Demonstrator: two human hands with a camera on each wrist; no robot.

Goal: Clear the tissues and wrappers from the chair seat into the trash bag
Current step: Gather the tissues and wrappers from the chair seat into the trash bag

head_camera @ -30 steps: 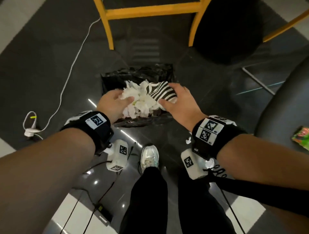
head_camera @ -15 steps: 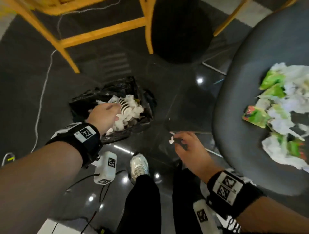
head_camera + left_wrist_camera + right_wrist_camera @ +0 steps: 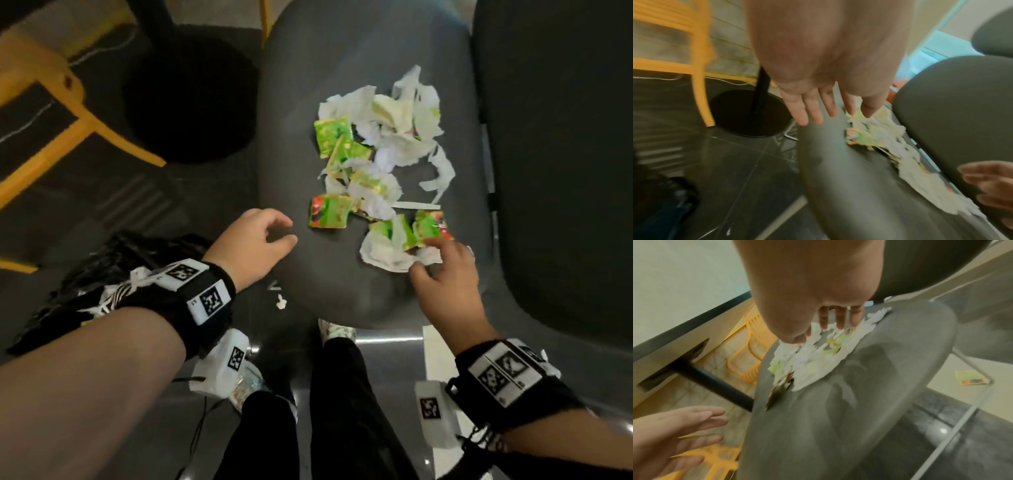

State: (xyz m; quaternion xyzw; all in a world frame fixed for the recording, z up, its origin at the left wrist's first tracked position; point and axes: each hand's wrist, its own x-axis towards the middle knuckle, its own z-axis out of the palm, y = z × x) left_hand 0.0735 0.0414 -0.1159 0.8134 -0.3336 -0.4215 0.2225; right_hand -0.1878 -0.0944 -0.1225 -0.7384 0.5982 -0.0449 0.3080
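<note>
Part done by my read: bag on the floor left holds some litter, tissues and wrappers cover the seat; left hand and right hand loose, empty.

Dark glossy tiled floor with light glints. Yellow chair frame at upper left. Round black pedestal base at upper middle. Pale wall behind.
</note>
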